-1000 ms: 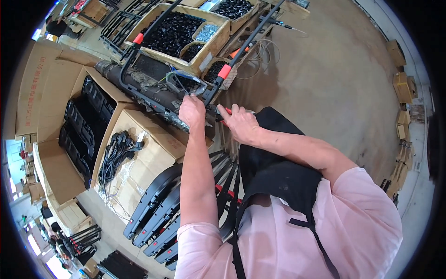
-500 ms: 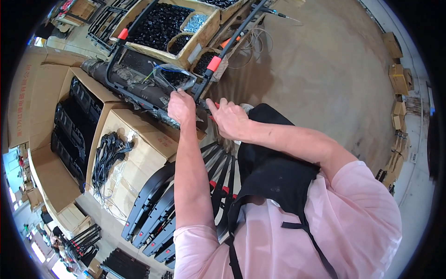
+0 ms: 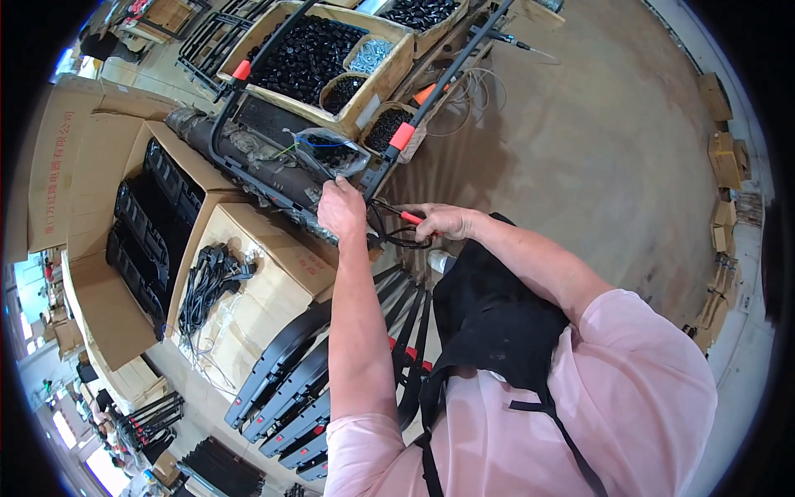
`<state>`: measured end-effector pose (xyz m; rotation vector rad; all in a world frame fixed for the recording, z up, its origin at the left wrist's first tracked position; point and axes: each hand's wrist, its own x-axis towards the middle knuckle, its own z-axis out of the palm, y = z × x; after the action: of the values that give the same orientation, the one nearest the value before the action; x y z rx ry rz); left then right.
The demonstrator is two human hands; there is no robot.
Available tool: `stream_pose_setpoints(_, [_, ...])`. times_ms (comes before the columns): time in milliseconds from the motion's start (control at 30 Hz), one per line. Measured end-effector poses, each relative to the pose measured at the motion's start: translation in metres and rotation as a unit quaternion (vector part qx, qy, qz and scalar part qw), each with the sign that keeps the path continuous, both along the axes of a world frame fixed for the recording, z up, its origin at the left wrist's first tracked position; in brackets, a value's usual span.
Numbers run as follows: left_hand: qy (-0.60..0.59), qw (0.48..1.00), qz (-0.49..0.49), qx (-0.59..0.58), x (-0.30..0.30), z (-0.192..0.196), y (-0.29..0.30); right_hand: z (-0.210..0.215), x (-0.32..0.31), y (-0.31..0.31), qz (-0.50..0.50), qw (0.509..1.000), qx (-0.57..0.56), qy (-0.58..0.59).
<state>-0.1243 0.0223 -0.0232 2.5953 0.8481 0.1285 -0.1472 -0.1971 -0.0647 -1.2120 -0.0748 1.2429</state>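
- Item in hand: a long black tubular metal frame with orange plastic collars (image 3: 377,170), bent into a U-shaped handle. It lies slanted across the open cardboard boxes and over the wooden crate of small black parts (image 3: 310,54); one rail runs up past the orange collar toward the top of the view.
- Handling, as judged: rigid and fairly light for its length, but unwieldy; the far end will swing if it is lifted near one end. The painted tube looks smooth and may slide in the palm. The best hold is on the bare tube just below a collar, where the collar acts as a stop.
- Left hand (image 3: 341,207): its grip is closed around the frame's lower corner, next to a clear plastic bag (image 3: 331,153) with wires that rests on the frame.
- Right hand (image 3: 443,222): its grip is clamped on a small tool with an orange handle (image 3: 411,218), pointed toward the left hand. A thin black cable loop (image 3: 402,240) hangs between the two hands; it is soft and limp, so it is liable to snag.
- Whether the tool's tip touches the cable or the tube cannot be told.
- Nearby stock: a cardboard box of flat black moulded panels (image 3: 145,224), a closed cardboard box with a bundle of black power cords (image 3: 211,277) on top, and a row of black frames stacked on edge (image 3: 306,381) below the forearms.
- Apparel: a pink short sleeve and a black apron are worn.
- Floor: a bare brown concrete floor (image 3: 596,157), with small boxes along the right edge.
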Motion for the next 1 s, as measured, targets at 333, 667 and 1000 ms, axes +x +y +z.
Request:
stream_pose_setpoints(333, [0.001,0.999,0.034,-0.01,0.0,-0.001,0.004,0.053,0.017,0.02,0.238,0.866,-0.312,-0.311])
stream_pose_setpoints(667, [0.014,0.998,0.057,-0.028,0.012,0.008,0.0,-0.02,0.054,-0.042,0.191,0.888,-0.34,-0.243])
stream_pose_setpoints(1000, [0.059,0.995,0.075,0.006,0.017,0.006,-0.006,-0.189,0.095,0.058,-0.173,0.973,-0.087,0.126])
